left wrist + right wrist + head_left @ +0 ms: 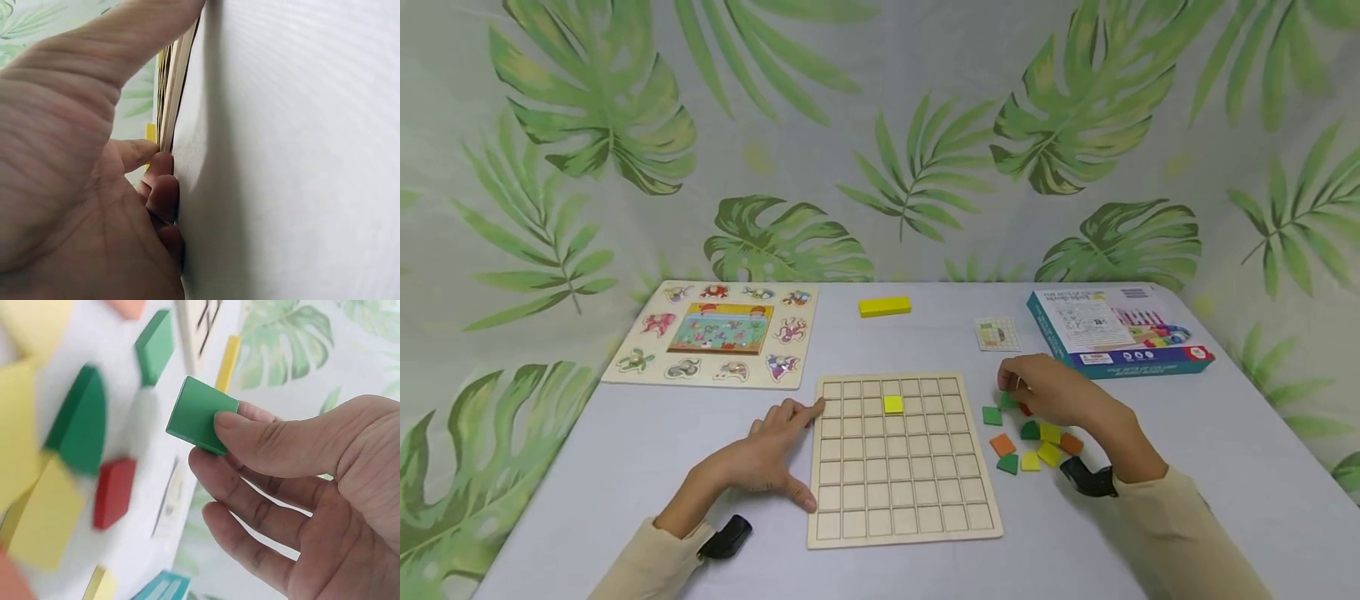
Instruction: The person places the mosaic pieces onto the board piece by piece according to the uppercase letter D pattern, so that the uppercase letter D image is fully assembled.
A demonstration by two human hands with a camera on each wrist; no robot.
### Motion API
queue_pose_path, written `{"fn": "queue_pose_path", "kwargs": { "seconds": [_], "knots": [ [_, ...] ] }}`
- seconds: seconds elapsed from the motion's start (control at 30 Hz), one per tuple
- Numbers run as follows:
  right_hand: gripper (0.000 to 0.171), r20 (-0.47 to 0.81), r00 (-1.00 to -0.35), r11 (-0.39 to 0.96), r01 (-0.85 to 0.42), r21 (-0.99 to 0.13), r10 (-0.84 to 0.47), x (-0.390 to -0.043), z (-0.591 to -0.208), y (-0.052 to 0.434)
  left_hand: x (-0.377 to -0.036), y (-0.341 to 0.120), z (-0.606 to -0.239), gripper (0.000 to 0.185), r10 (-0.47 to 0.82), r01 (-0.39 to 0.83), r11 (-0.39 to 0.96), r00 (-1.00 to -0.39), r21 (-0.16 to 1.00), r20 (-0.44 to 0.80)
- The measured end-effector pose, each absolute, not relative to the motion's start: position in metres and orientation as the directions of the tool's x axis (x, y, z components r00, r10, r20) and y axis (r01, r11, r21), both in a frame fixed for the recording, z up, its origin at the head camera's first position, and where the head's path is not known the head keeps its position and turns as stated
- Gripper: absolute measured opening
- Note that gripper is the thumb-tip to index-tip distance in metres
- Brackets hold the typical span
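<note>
Right hand (pixel 1052 392) pinches a green square tile (pixel 200 414) right of the grid board (pixel 902 458); left hand (pixel 771 454) lies flat, fingers spread, bracing the board's left edge

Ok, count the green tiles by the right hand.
4, though the hand may hide more. One green tile is pinched in the right hand. Three lie on the table: one left of the hand, one below it, one nearest the camera.
</note>
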State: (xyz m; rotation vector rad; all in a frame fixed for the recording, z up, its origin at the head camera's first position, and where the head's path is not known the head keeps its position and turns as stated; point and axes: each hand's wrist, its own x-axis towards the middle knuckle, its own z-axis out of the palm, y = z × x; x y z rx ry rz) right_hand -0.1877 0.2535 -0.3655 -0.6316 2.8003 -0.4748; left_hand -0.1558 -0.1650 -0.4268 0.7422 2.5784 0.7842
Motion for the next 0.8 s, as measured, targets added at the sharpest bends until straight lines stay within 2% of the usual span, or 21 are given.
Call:
{"fn": "queue_pose_path", "kwargs": {
  "seconds": [0.2,0.47,0.8],
  "knots": [
    [0.009,-0.131,-0.862,0.827,-0.413,-0.38,-0.49,-0.191,-0.358,0.236,-0.157,-0.164,-0.426,0.135,0.579,0.406,0.711,-0.801,0.574,-0.151],
    [0.011,-0.077,-0.801,0.754,-0.521,-0.4,-0.593,-0.202,-0.364,0.212,-0.16,-0.161,-0.421,0.136,0.566,0.37,0.73,-0.798,0.575,-0.204],
    [0.008,-0.078,-0.711,0.638,-0.569,-0.519,-0.698,-0.218,-0.374,0.166,-0.161,-0.16,-0.418,0.135,0.566,0.364,0.727,-0.798,0.582,-0.209]
  ]
}}
